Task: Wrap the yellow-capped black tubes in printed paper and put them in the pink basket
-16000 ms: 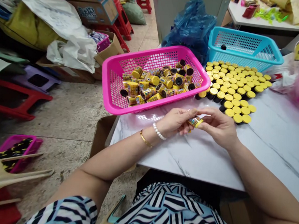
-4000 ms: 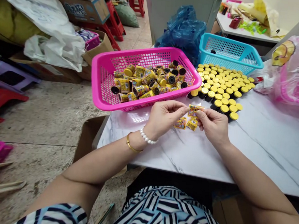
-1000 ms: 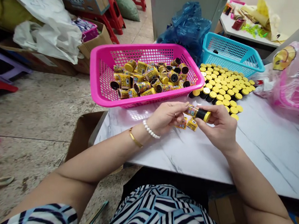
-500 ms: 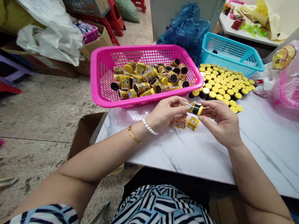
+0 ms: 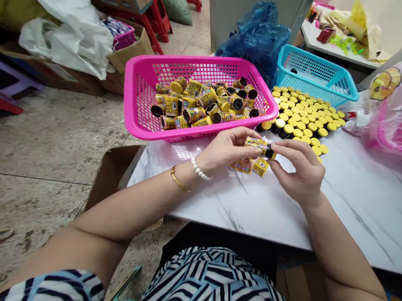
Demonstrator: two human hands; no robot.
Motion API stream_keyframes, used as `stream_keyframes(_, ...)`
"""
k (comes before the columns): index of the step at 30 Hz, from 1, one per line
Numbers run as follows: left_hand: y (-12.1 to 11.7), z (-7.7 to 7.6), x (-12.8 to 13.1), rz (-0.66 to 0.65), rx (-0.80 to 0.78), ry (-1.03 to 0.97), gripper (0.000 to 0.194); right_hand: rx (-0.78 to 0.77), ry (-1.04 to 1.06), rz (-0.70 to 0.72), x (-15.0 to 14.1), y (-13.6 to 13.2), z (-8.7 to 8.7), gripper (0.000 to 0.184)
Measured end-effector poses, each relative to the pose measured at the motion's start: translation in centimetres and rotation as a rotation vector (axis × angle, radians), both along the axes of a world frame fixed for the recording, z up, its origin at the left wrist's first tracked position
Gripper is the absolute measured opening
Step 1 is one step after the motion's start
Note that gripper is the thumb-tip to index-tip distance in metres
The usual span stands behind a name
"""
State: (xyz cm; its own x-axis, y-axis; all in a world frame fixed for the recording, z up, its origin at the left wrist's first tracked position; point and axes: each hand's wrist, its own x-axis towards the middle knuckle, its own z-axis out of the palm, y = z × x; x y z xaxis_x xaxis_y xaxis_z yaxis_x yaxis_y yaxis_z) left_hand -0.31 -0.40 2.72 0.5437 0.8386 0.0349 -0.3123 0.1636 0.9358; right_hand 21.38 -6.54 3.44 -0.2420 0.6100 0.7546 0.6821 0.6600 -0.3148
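Between finger and thumb, my left hand [image 5: 221,149] pinches a clear shrink sleeve [image 5: 253,143] with a yellow print. My right hand [image 5: 301,171] grips a small black tub with a yellow lid [image 5: 272,154] by its lid end. The sleeve is around part of the tub, which lies sideways between both hands above the table. Fingers hide some of it. Just below lie several flat printed sleeves [image 5: 260,167]. Behind my hands a pink basket [image 5: 132,113] holds many sleeved tubs [image 5: 204,97]. Rows of black tubs with yellow lids [image 5: 301,116] stand upright to its right.
A blue basket [image 5: 346,92] stands behind the upright tubs, beside a blue plastic bag [image 5: 253,32]. At right is a pink basket in clear plastic [image 5: 396,118]. The marble-patterned table [image 5: 211,206] ends close to my body, with an open carton [image 5: 111,176] below its left edge.
The sleeve now covers more of the black tub, as my right hand has pushed the tub leftward into it. The view has shifted slightly.
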Motion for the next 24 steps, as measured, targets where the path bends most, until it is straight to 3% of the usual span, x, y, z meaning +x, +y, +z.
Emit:
stream_keyframes(3,-0.1,0.3,0.0,0.043,0.086,-0.020,0.036,0.062,-0.031,0.024,0.4,0.3,-0.2,0.046)
stream_keyframes(8,-0.4,0.6,-0.1,0.059,0.190,-0.013,0.041,-0.021,0.074,-0.001,0.2,0.3,-0.7,0.040)
stream_keyframes(12,-0.2,0.8,-0.3,0.062,0.133,-0.009,0.055,0.041,0.028,-0.042,0.1,0.1,-0.9,0.044)
stream_keyframes(15,-0.2,0.9,-0.3,0.010,0.070,0.026,0.043,0.074,-0.018,-0.024,-0.2,-0.2,-1.3,0.049)
stream_keyframes(20,-0.4,1.1,-0.2,-0.031,0.085,0.067,0.036,-0.176,0.192,-0.017,-0.8,-0.7,-1.8,0.042)
stream_keyframes(24,-0.4,1.0,-0.3,-0.058,0.104,0.098,0.038,-0.110,0.113,-0.007,-0.5,-0.4,-1.3,0.029)
